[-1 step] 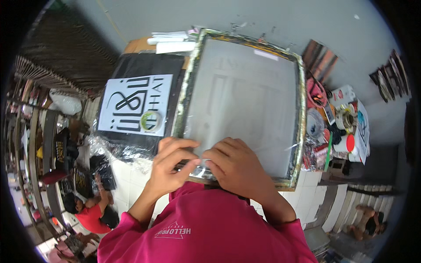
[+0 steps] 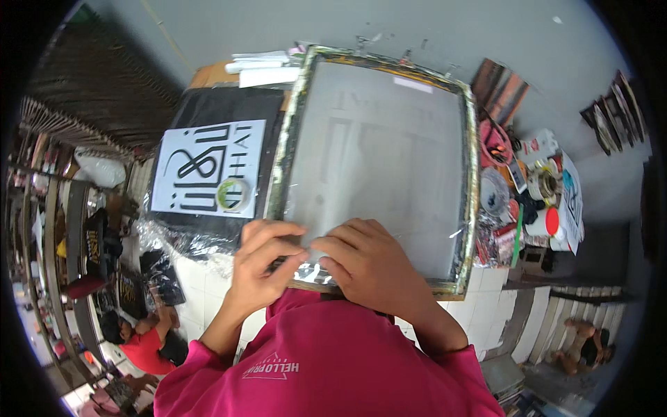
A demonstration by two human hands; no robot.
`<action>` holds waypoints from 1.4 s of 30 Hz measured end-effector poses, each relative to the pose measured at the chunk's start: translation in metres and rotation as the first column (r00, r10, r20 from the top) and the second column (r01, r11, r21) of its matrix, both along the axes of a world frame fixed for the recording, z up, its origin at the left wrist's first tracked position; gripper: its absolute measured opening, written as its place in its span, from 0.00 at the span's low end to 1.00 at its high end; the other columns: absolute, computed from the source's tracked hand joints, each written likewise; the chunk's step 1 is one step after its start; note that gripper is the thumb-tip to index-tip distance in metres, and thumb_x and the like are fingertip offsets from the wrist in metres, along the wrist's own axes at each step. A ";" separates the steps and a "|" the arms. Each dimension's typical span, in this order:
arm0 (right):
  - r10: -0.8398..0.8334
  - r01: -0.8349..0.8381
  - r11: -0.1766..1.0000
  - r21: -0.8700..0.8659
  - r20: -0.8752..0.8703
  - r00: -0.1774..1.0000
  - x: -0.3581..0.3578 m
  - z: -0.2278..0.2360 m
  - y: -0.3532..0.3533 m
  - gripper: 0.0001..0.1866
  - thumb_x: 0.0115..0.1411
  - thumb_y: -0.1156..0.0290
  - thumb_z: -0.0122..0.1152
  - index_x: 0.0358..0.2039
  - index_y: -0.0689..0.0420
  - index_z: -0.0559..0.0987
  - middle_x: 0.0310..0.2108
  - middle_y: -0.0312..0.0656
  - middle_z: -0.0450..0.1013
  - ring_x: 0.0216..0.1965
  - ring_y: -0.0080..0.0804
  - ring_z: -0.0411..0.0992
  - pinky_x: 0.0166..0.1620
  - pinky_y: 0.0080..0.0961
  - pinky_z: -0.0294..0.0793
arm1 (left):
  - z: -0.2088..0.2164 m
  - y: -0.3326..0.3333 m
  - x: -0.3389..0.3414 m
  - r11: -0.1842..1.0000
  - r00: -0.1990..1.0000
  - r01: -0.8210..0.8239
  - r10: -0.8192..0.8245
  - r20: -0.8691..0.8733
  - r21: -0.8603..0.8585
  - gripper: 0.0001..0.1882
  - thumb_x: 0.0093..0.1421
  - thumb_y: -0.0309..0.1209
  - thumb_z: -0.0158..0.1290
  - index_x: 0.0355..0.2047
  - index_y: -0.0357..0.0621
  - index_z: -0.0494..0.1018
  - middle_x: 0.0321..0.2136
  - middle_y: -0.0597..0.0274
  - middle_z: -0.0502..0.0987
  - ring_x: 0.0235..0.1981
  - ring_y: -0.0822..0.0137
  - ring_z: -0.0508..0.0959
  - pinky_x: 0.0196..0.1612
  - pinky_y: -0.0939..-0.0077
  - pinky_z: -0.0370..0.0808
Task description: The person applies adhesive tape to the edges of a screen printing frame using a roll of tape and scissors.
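Observation:
A large screen-printing frame (image 2: 474, 208) with a paint-stained rim lies in front of me, its pale grey mesh (image 2: 389, 160) showing faint mirrored lettering and shapes. Over its near left corner my left hand (image 2: 267, 267) has its fingers curled, with thumb and forefinger close together. My right hand (image 2: 368, 267) rests on the near part of the mesh, fingers bent and the tips pinched close to the left hand's. Below the fingertips, shiny clear film (image 2: 310, 271) catches the light along the near edge. Whatever sits between the fingers is too small to make out.
Left of the frame, a white sheet with black calligraphy (image 2: 187, 149) lies on a black board (image 2: 208, 104), with a tape roll (image 2: 233, 194) on it. Paper rolls (image 2: 267, 75) lie behind. Jars and tools crowd the right, near a red-lidded tub (image 2: 542, 222). Another person (image 2: 146, 337) sits at lower left.
The whole scene sits slightly further left in the picture. Both hands keep nearly the same pose at the frame's near left corner.

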State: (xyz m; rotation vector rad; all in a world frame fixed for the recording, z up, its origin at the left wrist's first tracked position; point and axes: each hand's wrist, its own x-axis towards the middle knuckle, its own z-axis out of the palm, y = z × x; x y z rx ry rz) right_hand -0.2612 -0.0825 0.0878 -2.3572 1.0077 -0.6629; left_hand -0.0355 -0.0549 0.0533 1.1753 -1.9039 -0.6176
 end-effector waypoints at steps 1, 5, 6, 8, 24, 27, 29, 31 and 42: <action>-0.009 0.004 0.999 0.034 0.150 0.989 -0.007 0.000 0.002 0.17 0.58 0.76 0.64 0.49 0.55 0.81 0.44 0.43 0.78 0.46 0.44 0.76 0.51 0.39 0.74 | 0.009 0.001 -0.007 0.998 0.998 -0.053 0.053 -0.024 0.016 0.05 0.51 0.23 0.67 0.28 0.41 0.81 0.44 0.58 0.83 0.46 0.58 0.79 0.52 0.64 0.68; -0.415 0.416 0.909 -0.027 0.033 0.909 -0.102 -0.002 -0.012 0.24 0.54 0.85 0.58 0.52 0.57 0.82 0.51 0.47 0.78 0.53 0.49 0.75 0.57 0.42 0.73 | 0.032 0.006 -0.005 0.998 0.998 -0.043 0.042 0.037 0.036 0.07 0.46 0.23 0.69 0.27 0.43 0.84 0.38 0.60 0.81 0.45 0.57 0.80 0.50 0.63 0.71; -0.484 0.477 0.873 -0.096 -0.070 0.872 -0.147 -0.009 -0.020 0.26 0.52 0.88 0.56 0.51 0.57 0.82 0.52 0.48 0.77 0.55 0.50 0.75 0.59 0.42 0.73 | 0.035 0.008 -0.004 0.999 0.999 -0.016 0.013 0.049 0.045 0.07 0.46 0.23 0.69 0.28 0.43 0.85 0.37 0.61 0.81 0.44 0.57 0.80 0.49 0.63 0.72; -0.566 0.637 0.768 0.070 -0.390 0.726 -0.215 -0.024 -0.021 0.27 0.49 0.91 0.55 0.48 0.56 0.84 0.53 0.48 0.76 0.58 0.49 0.73 0.61 0.39 0.72 | 0.041 0.009 -0.006 0.997 0.997 0.037 -0.042 0.071 0.065 0.09 0.44 0.22 0.69 0.29 0.43 0.85 0.35 0.61 0.80 0.42 0.58 0.80 0.46 0.64 0.73; -0.572 0.611 0.677 0.411 -0.229 0.788 -0.273 0.002 -0.041 0.06 0.52 0.78 0.73 0.31 0.62 0.84 0.26 0.36 0.80 0.29 0.22 0.75 0.35 0.22 0.73 | 0.050 -0.071 0.004 0.951 0.990 -0.125 0.102 0.094 0.284 0.10 0.56 0.24 0.66 0.39 0.38 0.85 0.30 0.58 0.81 0.35 0.67 0.78 0.42 0.72 0.74; -0.570 0.577 0.734 0.358 -0.138 0.810 -0.287 -0.012 -0.094 0.04 0.54 0.78 0.70 0.32 0.61 0.84 0.23 0.32 0.76 0.26 0.17 0.70 0.31 0.20 0.69 | 0.025 -0.140 0.002 0.927 0.996 -0.062 0.083 -0.041 0.369 0.12 0.59 0.27 0.65 0.43 0.39 0.85 0.35 0.61 0.82 0.37 0.71 0.77 0.45 0.74 0.72; -0.576 0.551 0.742 0.381 -0.058 0.816 -0.286 -0.016 -0.136 0.05 0.55 0.77 0.69 0.33 0.61 0.84 0.23 0.32 0.76 0.25 0.17 0.70 0.29 0.20 0.68 | 0.016 -0.184 0.001 0.958 0.998 -0.062 0.060 0.014 0.280 0.12 0.60 0.28 0.65 0.44 0.40 0.85 0.33 0.62 0.80 0.37 0.72 0.76 0.46 0.75 0.73; -0.573 0.510 0.730 0.455 0.001 0.819 -0.296 -0.025 -0.181 0.06 0.56 0.76 0.68 0.35 0.61 0.84 0.24 0.31 0.76 0.25 0.17 0.70 0.27 0.19 0.68 | 0.005 -0.233 0.000 0.905 0.988 -0.101 0.139 -0.062 0.413 0.14 0.61 0.28 0.64 0.46 0.39 0.84 0.33 0.65 0.82 0.36 0.74 0.76 0.47 0.77 0.74; -0.770 0.502 0.588 0.634 0.247 0.588 -0.290 -0.092 -0.339 0.07 0.59 0.75 0.69 0.37 0.62 0.83 0.26 0.33 0.77 0.19 0.17 0.68 0.20 0.17 0.67 | -0.060 -0.423 -0.003 0.808 0.948 -0.110 0.261 -0.184 0.578 0.09 0.58 0.24 0.65 0.39 0.38 0.83 0.30 0.64 0.82 0.29 0.74 0.77 0.34 0.78 0.74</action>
